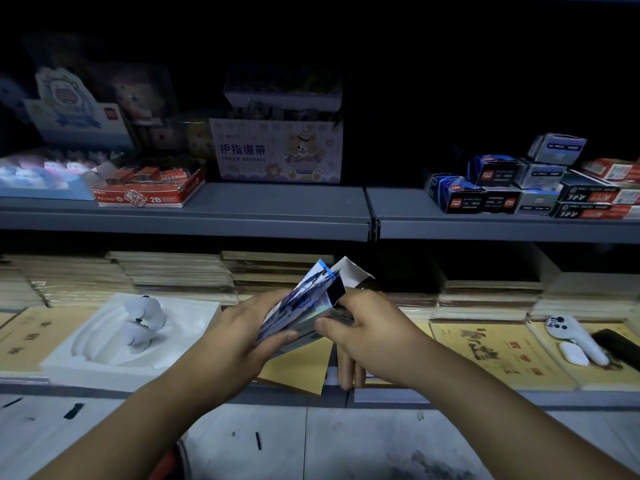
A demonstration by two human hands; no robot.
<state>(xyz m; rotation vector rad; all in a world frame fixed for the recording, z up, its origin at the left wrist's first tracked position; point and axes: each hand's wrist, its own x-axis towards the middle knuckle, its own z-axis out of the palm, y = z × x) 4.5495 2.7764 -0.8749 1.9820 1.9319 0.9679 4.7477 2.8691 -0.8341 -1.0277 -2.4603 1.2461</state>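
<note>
The small blue box (304,301) sits mid-frame above the lower shelf (450,398), its base gripped by the left hand (239,336) and its side pinched by the right hand (363,323), so ease the open flap (353,271) (white inside) gently, without creasing it.

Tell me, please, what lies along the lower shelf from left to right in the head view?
White moulded tray → left hand → shiny blue carton → right hand → yellow exercise book → white handheld gadget.

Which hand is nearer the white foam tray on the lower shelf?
Left. The left hand is just right of the white foam tray; the right hand is farther right, beyond the small box both hold.
</note>
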